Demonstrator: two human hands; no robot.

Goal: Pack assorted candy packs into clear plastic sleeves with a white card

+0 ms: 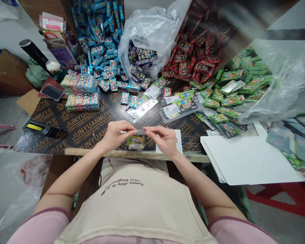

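Observation:
Near the table's front edge, a clear plastic bag with a black and green printed front [141,141] is pinched at its upper edge from both sides. My left hand [118,133] is closed on its left corner, and my right hand [165,139] is closed on the right part of that edge. The fingertips almost meet at the middle. A white sheet [178,139] lies partly under my right hand. Just beyond the hands lie flat printed bags [180,106] and two small blue boxes [129,99].
Heaps of blue boxes [106,51], red boxes [190,61] and green packs [228,98] lie at the back, with purple boxes in a plastic bag [147,27]. Stacked wrapped boxes [82,101], a phone [52,92] and a black tool [43,128] sit left; white sheets [249,159] right.

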